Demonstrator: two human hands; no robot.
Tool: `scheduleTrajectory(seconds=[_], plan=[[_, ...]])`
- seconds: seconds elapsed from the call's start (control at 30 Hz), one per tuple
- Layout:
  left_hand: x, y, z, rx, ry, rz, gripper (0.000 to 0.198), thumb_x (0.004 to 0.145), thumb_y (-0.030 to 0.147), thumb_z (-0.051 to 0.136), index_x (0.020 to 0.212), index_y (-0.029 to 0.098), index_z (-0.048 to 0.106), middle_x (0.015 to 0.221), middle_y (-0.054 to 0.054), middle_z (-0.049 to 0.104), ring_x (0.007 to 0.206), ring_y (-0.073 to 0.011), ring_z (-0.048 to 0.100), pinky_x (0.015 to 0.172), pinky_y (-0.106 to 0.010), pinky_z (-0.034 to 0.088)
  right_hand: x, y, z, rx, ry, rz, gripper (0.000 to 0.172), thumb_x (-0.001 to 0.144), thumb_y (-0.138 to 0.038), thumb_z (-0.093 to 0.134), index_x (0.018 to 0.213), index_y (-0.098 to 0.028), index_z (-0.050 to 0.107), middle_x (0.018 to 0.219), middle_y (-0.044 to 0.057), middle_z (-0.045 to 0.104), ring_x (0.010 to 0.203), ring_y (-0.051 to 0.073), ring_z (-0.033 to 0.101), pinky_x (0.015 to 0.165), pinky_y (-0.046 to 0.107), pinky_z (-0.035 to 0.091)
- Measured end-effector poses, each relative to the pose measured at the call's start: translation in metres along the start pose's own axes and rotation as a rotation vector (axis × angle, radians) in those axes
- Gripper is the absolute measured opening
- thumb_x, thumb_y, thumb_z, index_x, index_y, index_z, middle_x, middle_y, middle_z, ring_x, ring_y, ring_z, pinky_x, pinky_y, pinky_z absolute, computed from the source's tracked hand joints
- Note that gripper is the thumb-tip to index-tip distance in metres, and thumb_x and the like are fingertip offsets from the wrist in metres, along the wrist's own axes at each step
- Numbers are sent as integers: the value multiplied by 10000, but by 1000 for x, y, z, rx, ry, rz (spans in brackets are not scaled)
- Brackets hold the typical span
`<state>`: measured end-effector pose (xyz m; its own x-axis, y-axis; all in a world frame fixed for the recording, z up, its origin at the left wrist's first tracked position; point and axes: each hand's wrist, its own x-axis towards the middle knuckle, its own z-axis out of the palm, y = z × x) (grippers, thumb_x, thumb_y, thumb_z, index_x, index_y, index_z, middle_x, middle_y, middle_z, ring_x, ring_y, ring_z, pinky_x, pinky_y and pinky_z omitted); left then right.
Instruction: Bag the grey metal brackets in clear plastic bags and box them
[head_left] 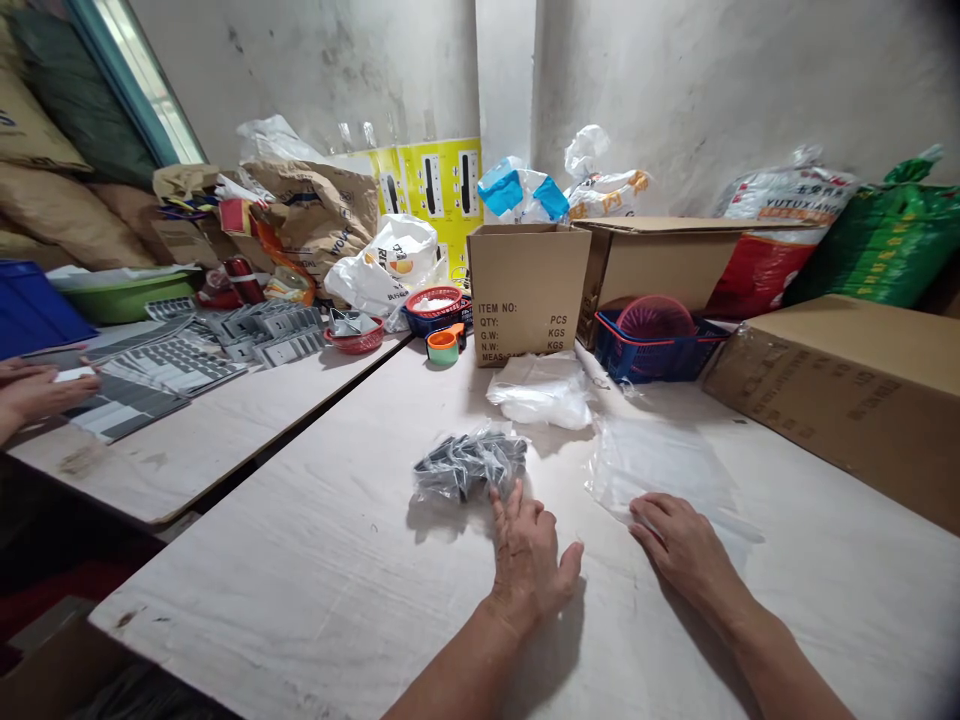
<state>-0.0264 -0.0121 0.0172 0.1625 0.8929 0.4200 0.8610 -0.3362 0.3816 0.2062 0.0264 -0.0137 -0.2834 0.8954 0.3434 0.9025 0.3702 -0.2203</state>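
My left hand (527, 560) is open, its fingers stretched forward and the thumb out to the right. Its fingertips touch the near edge of a clear plastic bag of dark grey parts (471, 462) lying on the pale table (315, 590). To the right, my right hand (686, 545) rests with curled fingers at the near edge of a flat stack of clear plastic bags (664, 465). Whether its fingertips pinch a bag, I cannot make out. Behind lies a crumpled heap of clear plastic (541, 388).
A cardboard box (529, 290) stands at the back beside a blue basket (660, 350). Another carton (855, 390) lies at right. An orange-and-green tape roll (444, 345) sits near the left table's gap. Another person's hands (45, 390) work over grey pieces (165, 370) there.
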Motion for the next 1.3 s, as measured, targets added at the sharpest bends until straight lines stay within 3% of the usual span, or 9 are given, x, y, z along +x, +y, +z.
scheduleTrajectory(seconds=[1.3], plan=[[3,-2,-3,-41,74,-54,169,706,308,581,807,176,613,945,-105,619,1225,-371,375,1026,-646,144,0,1,1,-25,3,-49,256,868,-298,420,973,-196,630,1014,94,604,937,239,537,781,360,429]])
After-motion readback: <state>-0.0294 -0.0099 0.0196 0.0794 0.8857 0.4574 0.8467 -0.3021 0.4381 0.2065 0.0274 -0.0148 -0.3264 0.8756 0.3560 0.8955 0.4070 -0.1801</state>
